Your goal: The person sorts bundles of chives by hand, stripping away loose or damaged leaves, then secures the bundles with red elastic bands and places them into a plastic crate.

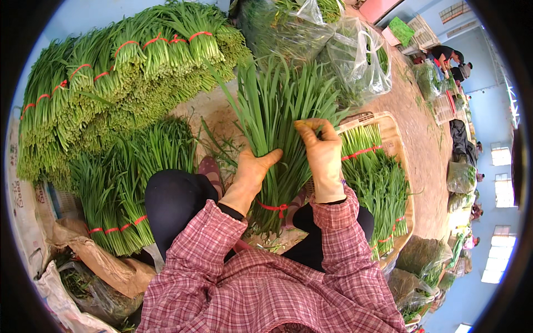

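Note:
A loose-topped bunch of garlic chives (277,119) stands between my knees, its long flat green leaves fanned out away from me. Low around it runs a red tie (272,206). My left hand (251,171) grips the bunch from the left side, thumb laid across the leaves and fingers hidden behind. On the right, my right hand (321,152) is closed in a pinch against the leaves. Whatever its fingertips hold is too small to make out.
Tied chive bunches (161,53) are stacked high at the far left, with more bunches (119,183) beside my left knee. To my right sits a crate (401,150) of tied bunches. Plastic bags of greens (355,61) stand ahead. A co-worker (444,58) bends at the far right.

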A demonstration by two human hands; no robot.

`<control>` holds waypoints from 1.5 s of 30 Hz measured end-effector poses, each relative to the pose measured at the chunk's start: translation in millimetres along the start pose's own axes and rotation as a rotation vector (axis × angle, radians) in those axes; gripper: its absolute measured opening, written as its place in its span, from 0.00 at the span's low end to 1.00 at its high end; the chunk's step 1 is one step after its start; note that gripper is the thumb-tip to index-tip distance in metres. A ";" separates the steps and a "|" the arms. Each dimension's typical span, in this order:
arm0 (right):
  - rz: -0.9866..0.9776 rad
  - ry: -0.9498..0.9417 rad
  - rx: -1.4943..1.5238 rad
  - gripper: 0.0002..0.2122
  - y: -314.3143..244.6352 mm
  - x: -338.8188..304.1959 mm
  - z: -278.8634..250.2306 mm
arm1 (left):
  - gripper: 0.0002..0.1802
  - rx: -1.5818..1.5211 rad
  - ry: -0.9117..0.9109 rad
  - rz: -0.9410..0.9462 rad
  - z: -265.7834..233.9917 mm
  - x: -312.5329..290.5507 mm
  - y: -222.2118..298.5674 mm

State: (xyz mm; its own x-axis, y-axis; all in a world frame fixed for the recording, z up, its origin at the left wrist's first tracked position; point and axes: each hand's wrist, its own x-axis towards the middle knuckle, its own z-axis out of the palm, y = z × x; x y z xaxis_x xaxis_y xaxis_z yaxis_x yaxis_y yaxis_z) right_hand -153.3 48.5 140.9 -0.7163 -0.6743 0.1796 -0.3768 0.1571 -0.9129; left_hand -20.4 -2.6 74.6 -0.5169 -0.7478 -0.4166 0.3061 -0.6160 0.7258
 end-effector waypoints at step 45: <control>0.734 -0.229 0.854 0.18 78.6 -48.7 -12.7 | 0.31 -0.098 -0.068 -0.075 -39.8 22.0 -26.6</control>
State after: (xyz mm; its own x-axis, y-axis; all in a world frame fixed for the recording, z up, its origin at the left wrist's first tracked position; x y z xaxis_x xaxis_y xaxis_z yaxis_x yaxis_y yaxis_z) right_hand -155.5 102.9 65.1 -0.4418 -0.7520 -0.4892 0.6709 0.0850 -0.7366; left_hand -8.0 -12.5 24.3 -0.5929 -0.6826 -0.4273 0.3399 -0.6931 0.6357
